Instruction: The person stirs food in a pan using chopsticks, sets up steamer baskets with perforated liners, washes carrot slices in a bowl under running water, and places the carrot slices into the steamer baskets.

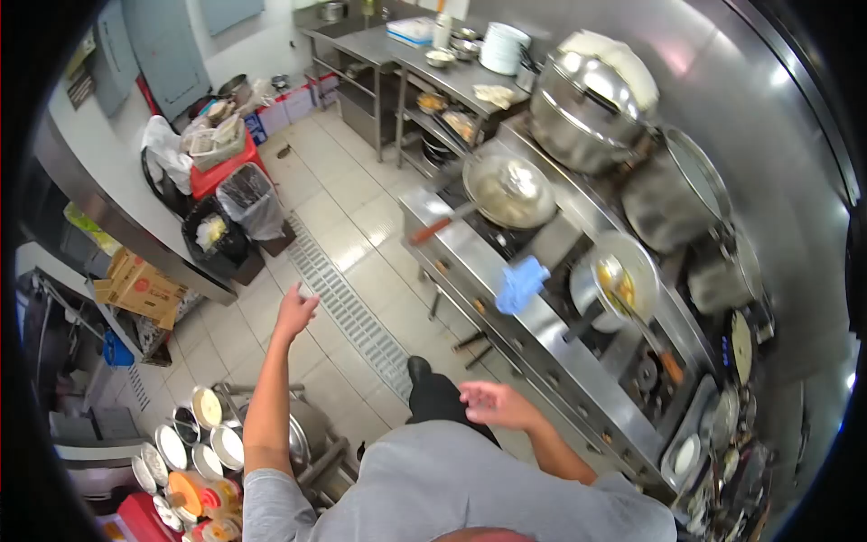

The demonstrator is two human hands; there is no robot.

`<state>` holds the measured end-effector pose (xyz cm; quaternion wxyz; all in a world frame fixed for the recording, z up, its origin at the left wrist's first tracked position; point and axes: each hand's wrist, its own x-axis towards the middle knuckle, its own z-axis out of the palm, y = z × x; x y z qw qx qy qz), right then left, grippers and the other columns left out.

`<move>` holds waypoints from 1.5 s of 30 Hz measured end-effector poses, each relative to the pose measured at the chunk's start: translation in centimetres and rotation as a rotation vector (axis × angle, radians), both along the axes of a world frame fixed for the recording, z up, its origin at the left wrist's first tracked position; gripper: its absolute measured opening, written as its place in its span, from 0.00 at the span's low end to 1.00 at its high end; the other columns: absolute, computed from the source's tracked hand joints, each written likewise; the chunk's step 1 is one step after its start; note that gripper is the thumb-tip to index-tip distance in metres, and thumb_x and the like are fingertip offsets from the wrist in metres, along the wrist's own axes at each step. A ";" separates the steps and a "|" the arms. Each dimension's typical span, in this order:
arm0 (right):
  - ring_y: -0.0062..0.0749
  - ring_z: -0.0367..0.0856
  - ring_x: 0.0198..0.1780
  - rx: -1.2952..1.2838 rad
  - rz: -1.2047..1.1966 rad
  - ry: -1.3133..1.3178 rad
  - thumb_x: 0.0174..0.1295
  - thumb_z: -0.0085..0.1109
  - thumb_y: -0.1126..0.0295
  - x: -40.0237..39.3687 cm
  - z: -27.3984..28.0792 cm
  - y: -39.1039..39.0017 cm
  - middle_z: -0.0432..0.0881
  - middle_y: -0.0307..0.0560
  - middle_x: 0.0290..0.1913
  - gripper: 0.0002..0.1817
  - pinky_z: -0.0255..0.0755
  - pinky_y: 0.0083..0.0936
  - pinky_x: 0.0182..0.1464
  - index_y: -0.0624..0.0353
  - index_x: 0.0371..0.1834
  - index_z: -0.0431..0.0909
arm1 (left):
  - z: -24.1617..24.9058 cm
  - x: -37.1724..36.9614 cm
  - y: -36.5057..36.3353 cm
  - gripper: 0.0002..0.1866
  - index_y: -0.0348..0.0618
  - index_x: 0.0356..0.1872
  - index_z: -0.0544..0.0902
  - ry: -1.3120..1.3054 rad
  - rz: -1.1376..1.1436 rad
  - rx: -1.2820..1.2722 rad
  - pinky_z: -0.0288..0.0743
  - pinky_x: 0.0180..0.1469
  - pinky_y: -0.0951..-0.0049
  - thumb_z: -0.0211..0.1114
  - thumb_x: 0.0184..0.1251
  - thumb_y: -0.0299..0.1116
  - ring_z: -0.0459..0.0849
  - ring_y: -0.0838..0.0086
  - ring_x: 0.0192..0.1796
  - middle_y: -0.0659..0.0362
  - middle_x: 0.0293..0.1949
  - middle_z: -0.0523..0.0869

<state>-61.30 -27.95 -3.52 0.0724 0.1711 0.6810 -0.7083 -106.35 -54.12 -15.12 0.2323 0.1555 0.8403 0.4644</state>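
Note:
My left hand (pixel 296 313) reaches out over the tiled floor, fingers apart and slightly bent, with nothing in it. Close to my body, my right hand (pixel 497 404) is held palm partly up, fingers loosely spread, and it too holds nothing. It is nearest to the front of the steel stove (pixel 542 330). A blue cloth (pixel 522 285) lies on the stove's front ledge. Behind it sits a pan (pixel 585 287) with a ladle in yellow-orange food. Farther along, a wok (pixel 488 210) with a wooden-ended handle has a shiny metal lid or bowl in it.
Large steel pots (pixel 673 194) line the stove's back. A steel counter (pixel 461 81) with stacked plates (pixel 504 49) stands ahead. Bins (pixel 253 206) and a red stool (pixel 217 179) are at left. Several seasoning tubs (pixel 206 408) stand lower left. A drain grate (pixel 348 307) crosses the floor.

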 end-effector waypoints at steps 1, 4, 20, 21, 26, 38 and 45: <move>0.30 0.85 0.51 0.058 0.140 0.087 0.62 0.73 0.69 -2.9 4.5 1.0 0.87 0.49 0.54 0.30 0.78 0.26 0.50 0.62 0.68 0.77 | 2.8 -2.6 2.6 0.41 0.27 0.74 0.63 0.063 -0.052 0.030 0.81 0.32 0.69 0.72 0.68 0.40 0.88 0.71 0.29 0.53 0.31 0.88; 0.32 0.87 0.45 0.009 0.270 0.289 0.61 0.72 0.73 -10.2 11.0 4.8 0.89 0.50 0.46 0.22 0.78 0.25 0.48 0.65 0.60 0.83 | 4.1 -7.8 5.9 0.39 0.28 0.74 0.66 0.168 -0.232 0.036 0.80 0.34 0.69 0.72 0.68 0.41 0.87 0.72 0.30 0.54 0.31 0.87; 0.20 0.85 0.40 0.341 -0.014 0.087 0.67 0.69 0.72 -60.1 16.1 17.7 0.90 0.41 0.41 0.13 0.80 0.22 0.47 0.64 0.52 0.87 | -9.2 -40.1 -4.3 0.20 0.35 0.56 0.81 -0.453 0.147 -0.060 0.81 0.31 0.73 0.67 0.74 0.41 0.88 0.74 0.33 0.55 0.39 0.91; 0.19 0.84 0.42 0.356 -0.042 0.127 0.66 0.69 0.72 -62.3 15.5 17.5 0.90 0.41 0.44 0.17 0.79 0.22 0.49 0.63 0.57 0.85 | -8.9 -43.3 -3.0 0.18 0.36 0.54 0.82 -0.463 0.142 -0.038 0.81 0.33 0.73 0.66 0.75 0.41 0.88 0.75 0.34 0.55 0.40 0.91; 0.25 0.86 0.44 0.523 -0.137 0.122 0.64 0.71 0.69 -73.7 15.6 18.7 0.88 0.46 0.51 0.24 0.79 0.25 0.49 0.60 0.64 0.81 | -2.7 -60.6 7.0 0.20 0.34 0.54 0.83 -0.408 0.018 0.195 0.79 0.35 0.76 0.69 0.73 0.41 0.86 0.79 0.34 0.58 0.37 0.89; 0.23 0.87 0.40 0.787 -0.483 -0.203 0.61 0.72 0.65 -93.5 -1.0 40.2 0.91 0.45 0.38 0.17 0.81 0.24 0.46 0.67 0.47 0.87 | 12.8 -95.3 38.6 0.34 0.34 0.72 0.70 0.396 -0.351 0.232 0.82 0.43 0.70 0.72 0.69 0.37 0.88 0.72 0.37 0.52 0.46 0.89; 0.20 0.80 0.32 0.753 -0.562 0.149 0.63 0.71 0.65 -118.5 8.4 55.8 0.87 0.41 0.31 0.14 0.76 0.23 0.37 0.64 0.44 0.87 | 31.6 -109.6 56.6 0.36 0.39 0.74 0.69 0.773 -0.485 0.270 0.82 0.45 0.67 0.73 0.68 0.39 0.86 0.70 0.37 0.52 0.46 0.88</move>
